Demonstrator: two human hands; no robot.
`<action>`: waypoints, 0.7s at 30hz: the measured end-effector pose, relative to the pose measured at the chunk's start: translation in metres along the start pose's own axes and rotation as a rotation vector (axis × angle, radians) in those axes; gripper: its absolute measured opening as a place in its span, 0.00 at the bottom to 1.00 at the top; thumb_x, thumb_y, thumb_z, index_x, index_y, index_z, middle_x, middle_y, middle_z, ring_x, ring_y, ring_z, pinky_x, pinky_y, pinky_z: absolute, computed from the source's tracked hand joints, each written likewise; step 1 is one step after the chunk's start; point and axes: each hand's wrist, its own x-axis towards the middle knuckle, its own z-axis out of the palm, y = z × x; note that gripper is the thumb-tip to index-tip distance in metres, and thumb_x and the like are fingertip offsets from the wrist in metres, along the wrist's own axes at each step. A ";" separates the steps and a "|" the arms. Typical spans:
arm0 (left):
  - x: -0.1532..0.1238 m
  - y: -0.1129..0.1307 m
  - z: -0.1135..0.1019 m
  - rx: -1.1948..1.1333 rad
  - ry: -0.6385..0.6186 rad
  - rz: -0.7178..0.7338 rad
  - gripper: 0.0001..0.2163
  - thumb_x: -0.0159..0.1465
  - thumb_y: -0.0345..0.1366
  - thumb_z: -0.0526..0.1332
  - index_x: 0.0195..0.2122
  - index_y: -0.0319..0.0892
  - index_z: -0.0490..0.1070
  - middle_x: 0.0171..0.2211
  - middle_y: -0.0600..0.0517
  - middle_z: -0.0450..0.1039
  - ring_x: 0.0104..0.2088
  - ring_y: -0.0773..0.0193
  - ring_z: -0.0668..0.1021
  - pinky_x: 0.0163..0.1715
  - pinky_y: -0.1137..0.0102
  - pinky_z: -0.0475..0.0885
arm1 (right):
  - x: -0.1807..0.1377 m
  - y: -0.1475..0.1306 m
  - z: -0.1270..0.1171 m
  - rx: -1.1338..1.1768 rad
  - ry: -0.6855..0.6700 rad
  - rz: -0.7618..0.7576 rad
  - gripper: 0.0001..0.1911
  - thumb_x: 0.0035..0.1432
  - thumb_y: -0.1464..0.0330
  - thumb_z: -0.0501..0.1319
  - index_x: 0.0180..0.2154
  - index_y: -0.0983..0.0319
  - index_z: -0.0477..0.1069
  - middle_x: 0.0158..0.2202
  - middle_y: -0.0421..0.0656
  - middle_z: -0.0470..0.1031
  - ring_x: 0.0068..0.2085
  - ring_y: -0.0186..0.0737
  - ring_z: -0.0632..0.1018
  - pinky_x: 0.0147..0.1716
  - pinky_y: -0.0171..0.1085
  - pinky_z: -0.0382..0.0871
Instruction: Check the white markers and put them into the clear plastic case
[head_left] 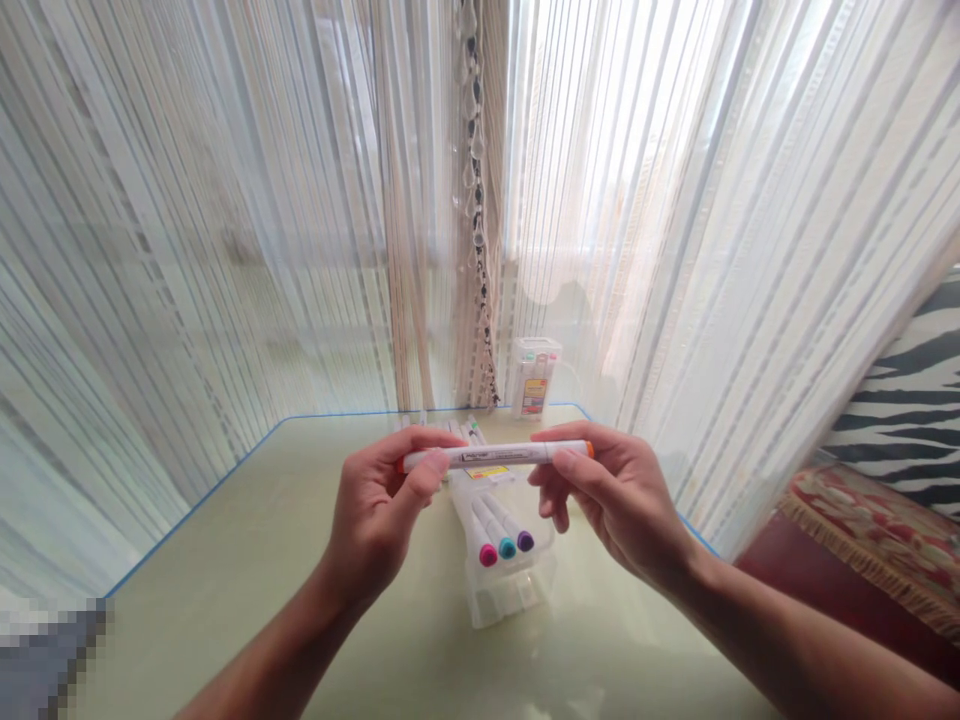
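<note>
A white marker (499,456) with orange ends is held level between both hands above the table. My left hand (382,500) pinches its left end between thumb and fingers. At the other end, my right hand (622,490) grips it the same way, with the lower fingers curled loosely below. Beneath the marker lies a clear plastic case (510,595). Three white markers rest in it, with a pink end (488,555), a teal end (508,547) and a purple end (525,541) facing me. Part of the case is hidden behind the held marker.
A second clear case (534,380) with a yellow and red label stands upright at the table's far edge. More markers (474,430) lie behind my hands. The pale green table (247,540) has a blue edge. String curtains (300,200) hang behind it; a patterned fringed cover (877,540) is at right.
</note>
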 end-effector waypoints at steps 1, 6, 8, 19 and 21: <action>0.000 0.002 0.001 0.020 -0.003 0.009 0.10 0.64 0.40 0.65 0.36 0.39 0.80 0.19 0.57 0.62 0.20 0.72 0.61 0.20 0.76 0.55 | 0.000 0.000 0.000 -0.007 0.002 -0.002 0.08 0.60 0.67 0.69 0.40 0.64 0.79 0.27 0.44 0.82 0.22 0.34 0.80 0.17 0.28 0.73; 0.001 0.008 0.005 0.042 -0.017 0.008 0.08 0.61 0.39 0.68 0.34 0.39 0.79 0.20 0.56 0.65 0.20 0.72 0.63 0.19 0.76 0.56 | -0.001 -0.002 0.002 -0.027 0.030 0.012 0.06 0.58 0.68 0.71 0.35 0.64 0.78 0.24 0.41 0.80 0.21 0.32 0.79 0.16 0.27 0.71; 0.001 0.005 0.004 0.004 -0.013 -0.024 0.08 0.61 0.39 0.68 0.35 0.38 0.80 0.19 0.57 0.61 0.20 0.73 0.61 0.19 0.76 0.55 | 0.000 -0.003 0.002 -0.024 0.040 0.017 0.07 0.58 0.67 0.70 0.35 0.64 0.78 0.24 0.41 0.80 0.20 0.33 0.79 0.16 0.27 0.71; 0.000 0.004 0.007 -0.064 0.006 -0.088 0.10 0.60 0.40 0.68 0.37 0.38 0.82 0.17 0.57 0.61 0.18 0.73 0.60 0.17 0.75 0.52 | 0.003 -0.005 0.000 -0.062 0.080 -0.002 0.09 0.56 0.65 0.72 0.34 0.64 0.79 0.22 0.42 0.79 0.20 0.35 0.78 0.16 0.30 0.71; 0.000 0.005 0.008 -0.039 0.008 -0.089 0.10 0.59 0.39 0.69 0.37 0.38 0.82 0.16 0.57 0.60 0.18 0.74 0.59 0.17 0.75 0.51 | 0.003 -0.005 0.001 -0.064 0.083 -0.004 0.09 0.56 0.65 0.72 0.34 0.64 0.78 0.22 0.42 0.78 0.19 0.35 0.77 0.15 0.30 0.71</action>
